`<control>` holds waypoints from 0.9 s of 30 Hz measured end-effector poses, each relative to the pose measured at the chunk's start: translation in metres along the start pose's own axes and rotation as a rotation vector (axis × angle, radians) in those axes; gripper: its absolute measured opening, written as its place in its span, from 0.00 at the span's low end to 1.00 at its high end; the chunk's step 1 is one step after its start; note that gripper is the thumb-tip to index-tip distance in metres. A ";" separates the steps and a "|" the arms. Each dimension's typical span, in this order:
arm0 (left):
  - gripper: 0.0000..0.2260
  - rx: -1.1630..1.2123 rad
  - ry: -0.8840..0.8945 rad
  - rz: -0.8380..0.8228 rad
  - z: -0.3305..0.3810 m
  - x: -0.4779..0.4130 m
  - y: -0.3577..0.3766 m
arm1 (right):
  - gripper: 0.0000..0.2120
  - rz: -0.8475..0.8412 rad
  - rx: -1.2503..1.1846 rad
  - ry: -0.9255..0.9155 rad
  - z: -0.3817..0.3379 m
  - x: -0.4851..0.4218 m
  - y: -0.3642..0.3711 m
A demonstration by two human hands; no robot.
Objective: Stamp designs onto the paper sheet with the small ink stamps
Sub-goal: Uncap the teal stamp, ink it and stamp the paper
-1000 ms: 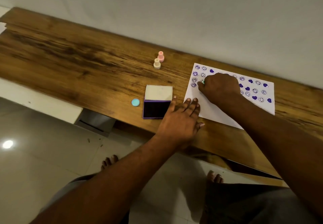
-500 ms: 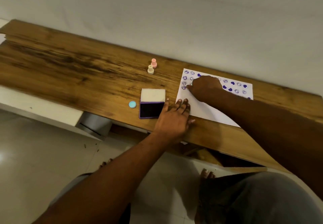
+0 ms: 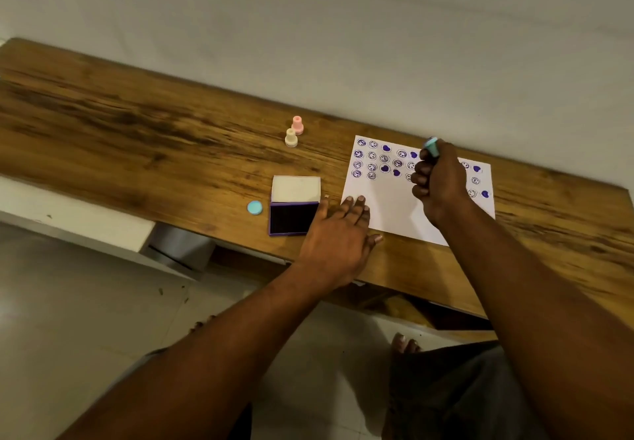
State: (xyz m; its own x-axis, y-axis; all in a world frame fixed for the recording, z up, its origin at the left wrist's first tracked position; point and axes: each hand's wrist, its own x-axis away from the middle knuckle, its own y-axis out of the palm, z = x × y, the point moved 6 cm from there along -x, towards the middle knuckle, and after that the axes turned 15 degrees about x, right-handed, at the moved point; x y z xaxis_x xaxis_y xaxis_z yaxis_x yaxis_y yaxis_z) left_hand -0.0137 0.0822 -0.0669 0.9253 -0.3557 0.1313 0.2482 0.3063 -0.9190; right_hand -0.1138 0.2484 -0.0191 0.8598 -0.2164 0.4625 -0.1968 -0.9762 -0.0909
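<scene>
A white paper sheet (image 3: 384, 199) lies on the wooden table (image 3: 137, 137), its upper part covered with purple smiley and heart prints. My right hand (image 3: 441, 182) is raised over the sheet and grips a small teal stamp (image 3: 431, 146), stamp face tilted up. My left hand (image 3: 339, 230) lies flat with fingertips on the sheet's near left corner. An open purple ink pad (image 3: 293, 216) sits just left of that hand, its lid folded back. A pink stamp (image 3: 297, 125) and a cream stamp (image 3: 291, 137) stand upright behind the pad.
A teal round cap (image 3: 254, 207) lies left of the ink pad. The table's front edge runs under my left wrist, with tiled floor and my bare feet below. A plain wall rises behind the table.
My right hand has lifted off the left columns of the sheet and swung right, turning the teal stamp upward. A new print shows in the left rows. My left hand stays in place.
</scene>
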 end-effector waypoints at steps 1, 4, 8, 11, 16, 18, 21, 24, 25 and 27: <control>0.36 -0.004 0.001 0.000 -0.001 -0.001 0.001 | 0.14 -0.007 0.022 -0.003 0.001 -0.003 0.005; 0.37 0.002 0.004 0.014 -0.003 -0.002 0.002 | 0.14 -0.027 0.090 -0.022 0.004 -0.011 0.018; 0.36 0.015 0.009 0.038 -0.003 -0.003 0.001 | 0.15 -0.058 0.260 -0.103 0.001 -0.014 0.026; 0.33 0.044 0.032 0.102 -0.004 -0.001 -0.013 | 0.16 -0.070 0.382 -0.224 -0.003 -0.012 0.032; 0.23 0.289 -0.027 0.397 -0.042 0.018 -0.072 | 0.17 -0.074 0.613 -0.435 -0.006 0.001 0.053; 0.19 0.344 -0.109 0.509 -0.075 0.034 -0.094 | 0.17 -0.097 0.673 -0.574 -0.013 0.013 0.071; 0.22 0.397 -0.265 0.554 -0.131 0.063 -0.109 | 0.14 -0.192 0.729 -0.750 -0.016 0.038 0.105; 0.29 0.450 -0.313 0.518 -0.168 0.088 -0.106 | 0.15 -0.281 0.863 -0.831 -0.009 0.058 0.138; 0.31 0.449 -0.323 0.490 -0.176 0.094 -0.102 | 0.14 -0.307 0.915 -0.876 -0.007 0.064 0.149; 0.31 0.441 -0.344 0.441 -0.186 0.103 -0.091 | 0.14 -0.357 1.025 -0.968 -0.003 0.076 0.169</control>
State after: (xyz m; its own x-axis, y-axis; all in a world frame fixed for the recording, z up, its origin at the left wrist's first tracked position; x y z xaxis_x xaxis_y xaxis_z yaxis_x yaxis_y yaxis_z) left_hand 0.0056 -0.1470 -0.0387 0.9862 0.1604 -0.0415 -0.1447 0.7124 -0.6867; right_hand -0.0829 0.0669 0.0034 0.8464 0.5160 -0.1315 0.1509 -0.4693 -0.8700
